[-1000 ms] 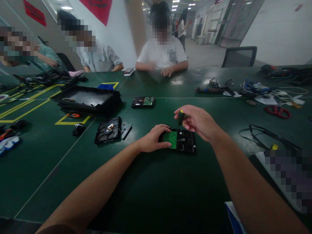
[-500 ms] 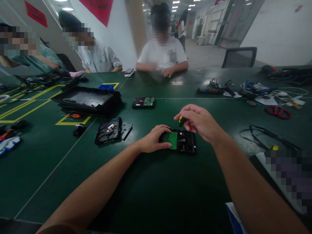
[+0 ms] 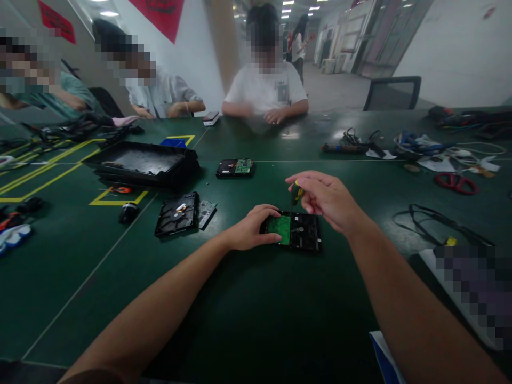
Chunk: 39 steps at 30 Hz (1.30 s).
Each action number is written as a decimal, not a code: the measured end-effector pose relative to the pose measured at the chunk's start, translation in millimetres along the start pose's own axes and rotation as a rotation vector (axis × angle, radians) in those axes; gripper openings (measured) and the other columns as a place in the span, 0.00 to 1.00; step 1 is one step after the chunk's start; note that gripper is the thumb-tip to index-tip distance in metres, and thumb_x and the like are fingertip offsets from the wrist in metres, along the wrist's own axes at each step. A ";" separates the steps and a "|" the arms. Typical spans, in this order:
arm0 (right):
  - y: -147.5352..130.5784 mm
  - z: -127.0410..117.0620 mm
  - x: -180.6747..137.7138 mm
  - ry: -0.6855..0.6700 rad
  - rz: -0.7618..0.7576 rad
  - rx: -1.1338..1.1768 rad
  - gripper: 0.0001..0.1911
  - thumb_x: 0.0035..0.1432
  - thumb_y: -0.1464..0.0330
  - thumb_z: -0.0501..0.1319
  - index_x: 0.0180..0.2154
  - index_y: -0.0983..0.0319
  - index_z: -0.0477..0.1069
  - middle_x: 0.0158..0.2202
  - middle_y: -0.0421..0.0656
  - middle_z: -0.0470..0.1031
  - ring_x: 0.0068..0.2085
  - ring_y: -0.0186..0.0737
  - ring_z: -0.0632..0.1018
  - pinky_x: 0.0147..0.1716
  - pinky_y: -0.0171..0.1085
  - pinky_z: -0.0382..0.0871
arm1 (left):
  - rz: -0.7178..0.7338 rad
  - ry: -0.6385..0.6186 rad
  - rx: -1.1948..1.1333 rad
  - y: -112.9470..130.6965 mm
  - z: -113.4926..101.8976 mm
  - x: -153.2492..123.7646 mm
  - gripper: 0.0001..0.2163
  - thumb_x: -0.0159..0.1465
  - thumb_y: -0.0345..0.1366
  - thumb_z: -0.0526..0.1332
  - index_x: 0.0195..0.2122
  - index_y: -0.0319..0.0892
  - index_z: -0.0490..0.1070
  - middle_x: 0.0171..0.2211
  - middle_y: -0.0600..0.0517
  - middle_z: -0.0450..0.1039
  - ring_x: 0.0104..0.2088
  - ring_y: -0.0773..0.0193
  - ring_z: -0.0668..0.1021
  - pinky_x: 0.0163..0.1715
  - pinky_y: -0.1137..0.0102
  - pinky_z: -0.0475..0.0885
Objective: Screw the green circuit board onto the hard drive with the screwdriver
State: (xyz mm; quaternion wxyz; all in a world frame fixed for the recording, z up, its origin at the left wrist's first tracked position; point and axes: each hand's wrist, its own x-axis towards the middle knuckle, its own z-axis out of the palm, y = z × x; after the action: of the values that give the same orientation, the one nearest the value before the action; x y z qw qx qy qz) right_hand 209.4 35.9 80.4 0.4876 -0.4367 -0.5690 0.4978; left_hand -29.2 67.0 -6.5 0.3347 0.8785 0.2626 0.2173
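Observation:
A black hard drive [image 3: 307,234] lies flat in front of me, its green circuit board [image 3: 280,228] facing up. My left hand [image 3: 256,228] grips the drive's left end, thumb and fingers on opposite edges. In my right hand [image 3: 322,198] is a small yellow-and-black screwdriver [image 3: 296,193], pinched by the handle and held nearly upright. Its thin shaft points down at the board's right edge, by the far side; whether the tip sits in a screw is too small to tell.
To the left lie another hard drive [image 3: 178,214] and a loose circuit board [image 3: 207,213]. Farther off are a third drive [image 3: 235,168] and a black tray [image 3: 140,160]. Red-handled scissors [image 3: 456,183] and black cables [image 3: 436,221] lie right. People sit across the green table [image 3: 256,309].
The screwdriver handle has turned a little between my right fingers. My left hand and the hard drive stay put. A person across the table at left has moved their hands.

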 end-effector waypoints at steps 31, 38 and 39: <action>-4.0 1.9 -1.9 0.008 -0.034 -0.042 0.10 0.62 0.60 0.68 0.41 0.59 0.81 0.31 0.40 0.74 0.24 0.29 0.65 0.20 0.32 0.54 | 0.004 -0.012 0.001 1.5 -1.5 0.1 0.27 0.65 0.47 0.70 0.63 0.48 0.67 0.65 0.41 0.65 0.66 0.46 0.68 0.67 0.47 0.64; -3.4 1.5 -0.9 0.071 0.009 -0.001 0.10 0.59 0.60 0.69 0.34 0.60 0.75 0.35 0.43 0.80 0.22 0.28 0.67 0.17 0.33 0.52 | -0.017 -0.010 -0.004 1.4 -1.5 0.4 0.27 0.64 0.47 0.70 0.63 0.50 0.67 0.65 0.42 0.65 0.66 0.45 0.68 0.66 0.45 0.64; -3.6 1.7 -1.0 0.066 0.011 0.008 0.10 0.59 0.60 0.69 0.35 0.60 0.74 0.38 0.44 0.82 0.22 0.28 0.67 0.17 0.33 0.52 | -0.017 -0.012 -0.005 1.6 -1.5 0.4 0.27 0.64 0.47 0.70 0.63 0.50 0.67 0.65 0.42 0.65 0.66 0.45 0.68 0.67 0.45 0.64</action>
State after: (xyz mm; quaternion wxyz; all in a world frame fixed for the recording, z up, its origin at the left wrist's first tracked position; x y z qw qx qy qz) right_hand 207.9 34.3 83.9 0.5050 -0.4539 -0.5482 0.4882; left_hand -29.3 66.8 -4.3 0.3401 0.8767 0.2674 0.2101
